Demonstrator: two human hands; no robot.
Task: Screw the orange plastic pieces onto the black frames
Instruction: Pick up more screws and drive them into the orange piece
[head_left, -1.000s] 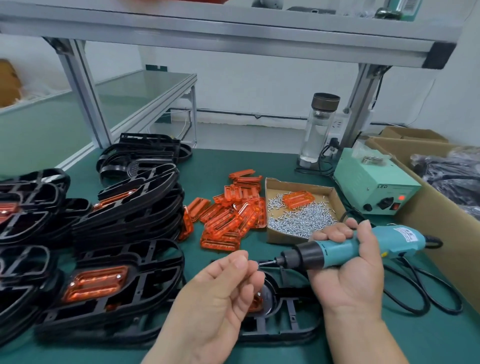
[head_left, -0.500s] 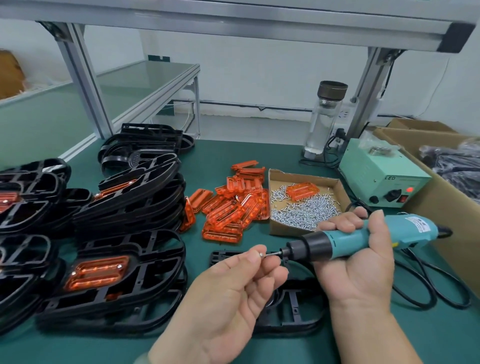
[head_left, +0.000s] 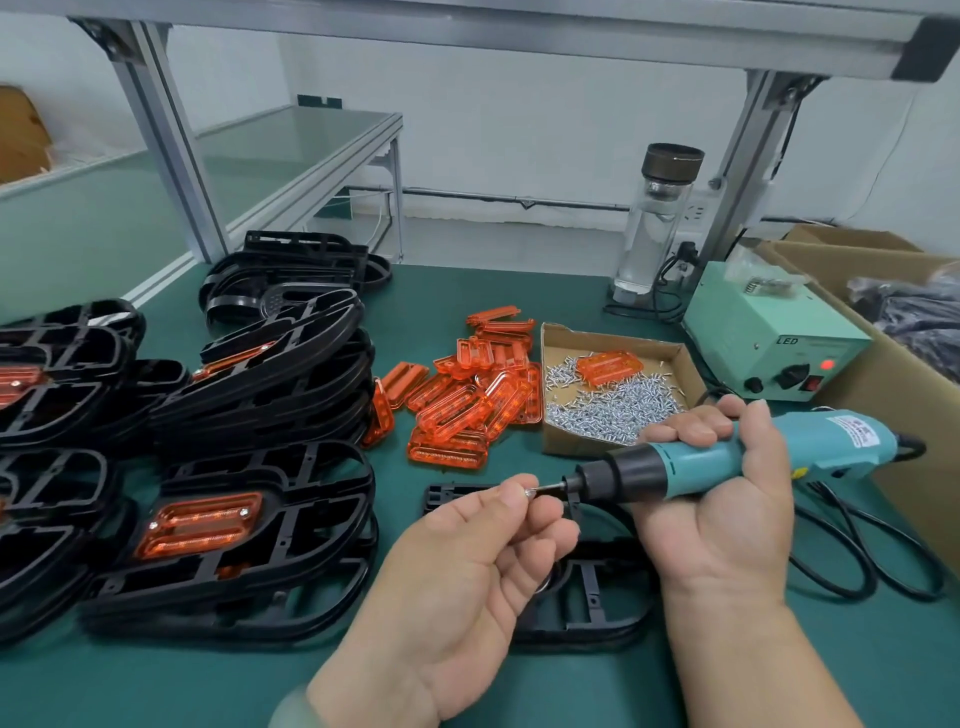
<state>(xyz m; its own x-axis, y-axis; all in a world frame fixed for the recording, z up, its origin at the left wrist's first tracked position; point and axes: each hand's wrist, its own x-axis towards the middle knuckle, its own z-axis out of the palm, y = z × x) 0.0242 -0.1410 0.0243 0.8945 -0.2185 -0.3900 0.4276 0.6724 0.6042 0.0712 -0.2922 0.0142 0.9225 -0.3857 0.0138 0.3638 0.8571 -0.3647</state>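
Note:
My right hand (head_left: 722, 499) grips a teal electric screwdriver (head_left: 737, 454), held level with its bit pointing left. My left hand (head_left: 467, 561) pinches a small silver screw (head_left: 529, 492) at the tip of that bit. Beneath both hands a black frame (head_left: 587, 608) lies flat on the green mat, mostly hidden. Loose orange plastic pieces (head_left: 462, 395) are heaped mid-table. A cardboard tray (head_left: 558, 441) behind my right hand holds several screws and one orange piece. A black frame (head_left: 249, 525) with an orange piece screwed in tops a stack at the left.
More stacks of black frames (head_left: 270, 374) fill the left side. A green power supply box (head_left: 774, 338) and a clear bottle (head_left: 657, 228) stand at the back right. The screwdriver's black cable (head_left: 862, 556) loops along the right. A cardboard box (head_left: 914, 332) lines the right edge.
Both hands have risen a little from the frame on the mat. My left fingers have brought the screw up to the bit's tip, and the screwdriver has shifted slightly right.

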